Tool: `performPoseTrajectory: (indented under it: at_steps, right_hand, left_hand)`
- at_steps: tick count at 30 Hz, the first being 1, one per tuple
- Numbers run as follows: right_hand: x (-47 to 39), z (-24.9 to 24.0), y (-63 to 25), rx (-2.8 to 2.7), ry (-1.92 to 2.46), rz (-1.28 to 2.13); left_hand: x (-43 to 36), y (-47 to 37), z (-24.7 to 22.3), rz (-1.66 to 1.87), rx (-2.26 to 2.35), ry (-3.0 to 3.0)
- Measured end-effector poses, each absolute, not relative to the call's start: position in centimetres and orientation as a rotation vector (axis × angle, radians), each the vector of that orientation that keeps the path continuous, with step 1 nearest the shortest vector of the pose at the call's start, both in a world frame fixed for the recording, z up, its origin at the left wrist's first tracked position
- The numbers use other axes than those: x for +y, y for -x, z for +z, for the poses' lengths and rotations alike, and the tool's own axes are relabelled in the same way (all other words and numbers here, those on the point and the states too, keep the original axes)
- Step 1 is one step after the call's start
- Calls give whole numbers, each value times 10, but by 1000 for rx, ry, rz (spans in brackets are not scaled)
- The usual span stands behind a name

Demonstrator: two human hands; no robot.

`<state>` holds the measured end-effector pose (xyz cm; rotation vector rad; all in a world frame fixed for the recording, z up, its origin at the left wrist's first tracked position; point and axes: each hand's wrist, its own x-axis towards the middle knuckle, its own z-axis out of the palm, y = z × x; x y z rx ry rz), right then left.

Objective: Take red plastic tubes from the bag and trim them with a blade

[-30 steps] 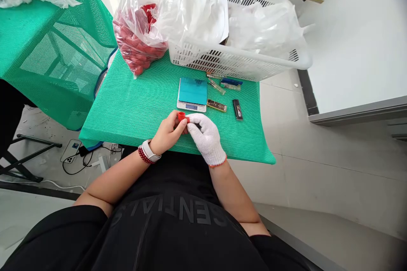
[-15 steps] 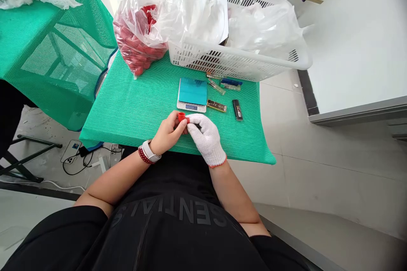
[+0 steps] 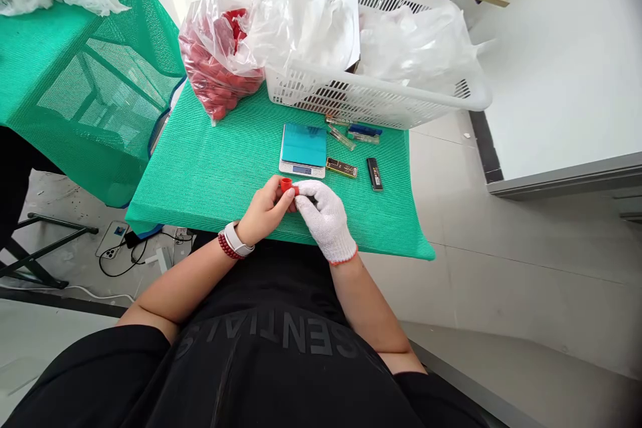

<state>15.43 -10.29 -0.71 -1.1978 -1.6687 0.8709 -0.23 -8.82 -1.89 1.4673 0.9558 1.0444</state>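
Just in front of a small scale (image 3: 303, 146) with a blue plate, my two hands meet at a small red cylindrical piece (image 3: 286, 184) with an open top. My bare left hand (image 3: 265, 210) is closed on it with thumb and fingers. My right hand (image 3: 325, 217), in a white knitted glove, pinches the right side of the red piece, which its fingertips partly hide. A black and gold packet (image 3: 342, 167) lies right of the scale, and a black lighter-like item (image 3: 374, 174) lies further right on the green cloth (image 3: 200, 167).
A clear bag of red pieces (image 3: 221, 73) stands at the back left of the table. Beside it, a white basket (image 3: 351, 97) holds plastic bags. Several slim items (image 3: 342, 137) lie before the basket. Another green-covered table (image 3: 50, 47) is at the left.
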Motion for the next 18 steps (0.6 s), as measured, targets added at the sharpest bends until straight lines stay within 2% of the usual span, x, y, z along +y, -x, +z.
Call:
performPoseTrajectory:
  at_steps: [18]
  right_hand:
    - [-103,-8,-155,-1666,1178,855]
  left_hand:
    - [-89,2,-19,1026,953,-1450]
